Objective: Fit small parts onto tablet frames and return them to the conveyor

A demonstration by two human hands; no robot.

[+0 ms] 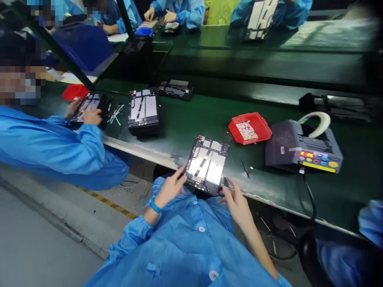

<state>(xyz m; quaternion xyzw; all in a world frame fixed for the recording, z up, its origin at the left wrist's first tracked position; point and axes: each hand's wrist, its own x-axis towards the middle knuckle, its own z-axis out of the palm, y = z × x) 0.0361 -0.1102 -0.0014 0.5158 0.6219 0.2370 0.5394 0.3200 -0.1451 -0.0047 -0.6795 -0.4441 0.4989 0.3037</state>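
An opened tablet (207, 164) with silver battery cells and a dark frame lies at the near edge of the green workbench (191, 119). My left hand (170, 189) grips its near left corner, fingers curled on the edge. My right hand (236, 199) touches its near right corner, fingers spread along the rim. A blue wristband sits on my left wrist. Both sleeves are blue.
A red tray (250, 127) of small parts and a tape dispenser machine (302, 147) stand right of the tablet. Thin tweezers (245, 169) lie close by. More open tablets (144, 111) sit left, where a person in blue (54, 143) works on one.
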